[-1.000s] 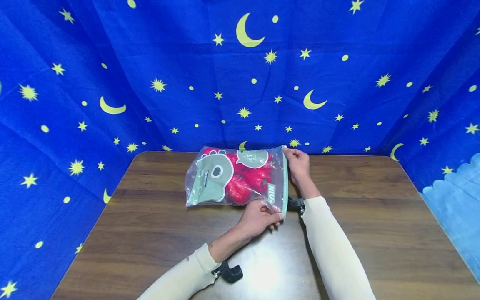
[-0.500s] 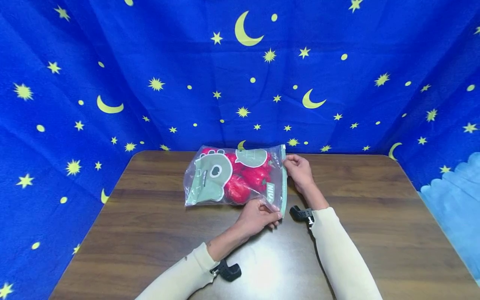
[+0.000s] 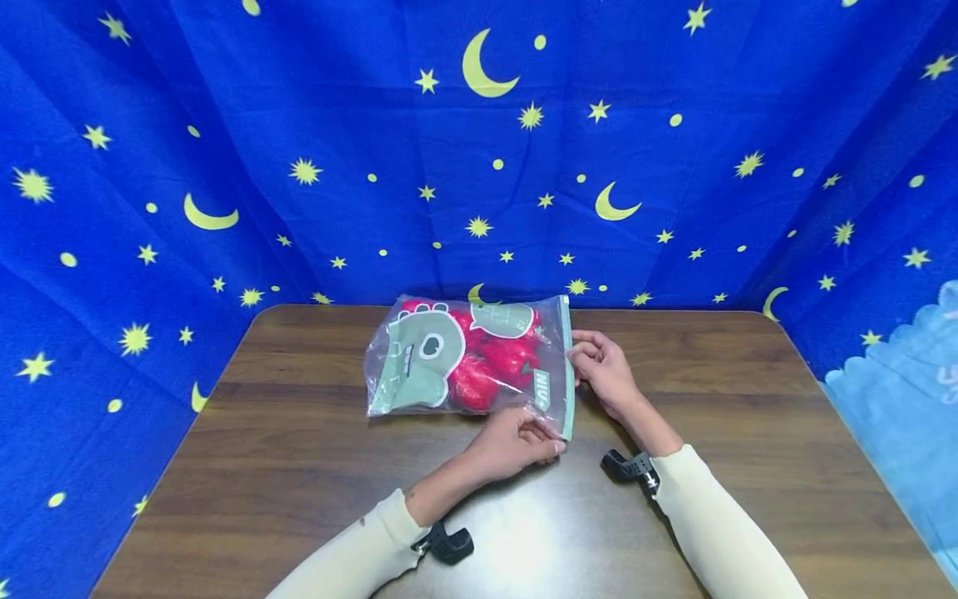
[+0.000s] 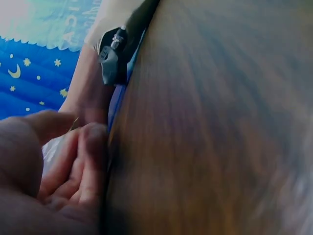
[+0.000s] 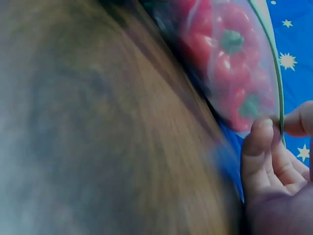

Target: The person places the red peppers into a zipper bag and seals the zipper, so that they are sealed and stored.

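A clear zip bag [image 3: 427, 366] printed with a green cartoon dinosaur lies on its side in the head view. Through its plastic show several red bell peppers [image 3: 473, 384], their green stems plainer in the right wrist view. A pale green zip strip [image 3: 570, 408] runs along the bag's right end. My left hand [image 3: 512, 445] pinches the near corner of that end between thumb and fingers. Partway along the strip, my right hand [image 3: 606, 374] pinches the edge; the right wrist view has thumb and fingertip meeting on the zip edge [image 5: 279, 93].
The bag rests near the far side of a brown wooden table [image 3: 314, 482]. Behind it hangs a blue cloth [image 3: 389, 125] with yellow moons and stars. A light blue cloth [image 3: 898, 399] hangs at the right. Black wrist cameras [image 3: 449, 545] sit at both cuffs.
My right hand has slid along the zip strip from the far corner toward the near side. The left hand stays at the near corner, and the bag keeps its place.
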`<action>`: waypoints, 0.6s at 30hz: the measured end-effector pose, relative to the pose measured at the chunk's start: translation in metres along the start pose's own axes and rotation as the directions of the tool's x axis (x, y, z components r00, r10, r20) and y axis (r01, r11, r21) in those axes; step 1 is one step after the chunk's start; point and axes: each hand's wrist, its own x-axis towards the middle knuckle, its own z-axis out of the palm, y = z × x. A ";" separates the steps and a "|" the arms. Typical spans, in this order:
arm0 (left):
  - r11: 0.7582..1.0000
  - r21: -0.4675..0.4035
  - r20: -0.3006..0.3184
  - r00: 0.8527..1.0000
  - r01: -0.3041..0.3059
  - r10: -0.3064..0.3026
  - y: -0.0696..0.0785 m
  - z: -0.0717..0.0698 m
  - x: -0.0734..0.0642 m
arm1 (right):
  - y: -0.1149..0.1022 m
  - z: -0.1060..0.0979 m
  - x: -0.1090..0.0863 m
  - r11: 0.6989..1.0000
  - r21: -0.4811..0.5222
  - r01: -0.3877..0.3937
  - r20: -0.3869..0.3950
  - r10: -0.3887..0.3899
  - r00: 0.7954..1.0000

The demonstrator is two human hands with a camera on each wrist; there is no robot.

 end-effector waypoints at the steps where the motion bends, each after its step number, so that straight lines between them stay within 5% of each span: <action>1: 0.999 0.044 0.025 1.000 -0.012 0.011 0.001 -0.001 -0.001 | 0.000 -0.002 -0.001 1.000 -0.013 0.003 -0.010 -0.004 1.000; 10: 0.950 0.268 0.235 0.967 -0.162 0.098 0.013 -0.024 -0.027 | -0.002 -0.025 -0.009 0.996 -0.079 0.030 -0.068 -0.036 0.997; 18: 0.921 0.214 0.481 0.856 -0.326 0.191 0.039 -0.066 -0.056 | -0.011 -0.050 -0.018 0.983 -0.179 0.048 -0.071 -0.062 0.996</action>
